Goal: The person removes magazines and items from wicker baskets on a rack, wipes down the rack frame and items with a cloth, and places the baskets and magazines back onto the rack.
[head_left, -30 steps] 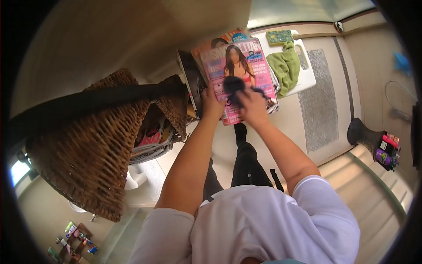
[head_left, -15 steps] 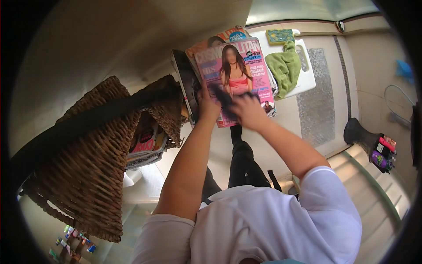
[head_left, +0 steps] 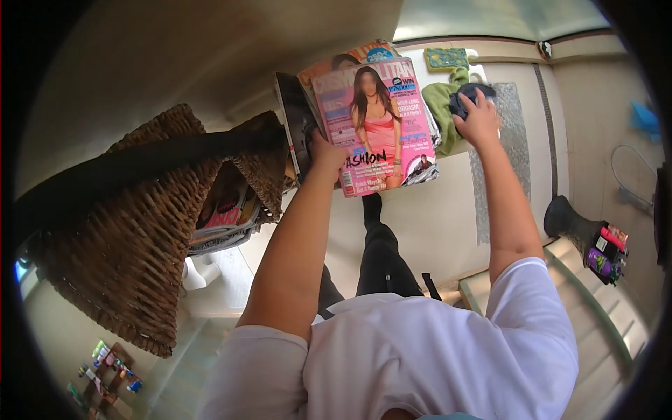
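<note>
Our left hand (head_left: 325,154) is at the left edge of the pink magazine (head_left: 378,122), beside a dark-covered one (head_left: 294,112); its fingers are partly hidden, can't tell if clenched. An orange-topped magazine (head_left: 318,75) peeks out underneath. Our right hand (head_left: 479,122) has its fingers spread over a bunched dark cloth (head_left: 459,106), grasping it, at the green towel (head_left: 435,98) on the white bench (head_left: 413,56). Pink magazine lies face up, right of the wicker basket (head_left: 126,238).

To do this well, we'd steady the stack with a light left hand, no bending the covers. We'd pinch only the dark cloth, so the towel doesn't drag along, and gather its loose folds inside the fingers. Pressure should stay gentle; glossy covers probably slide easily.
</note>
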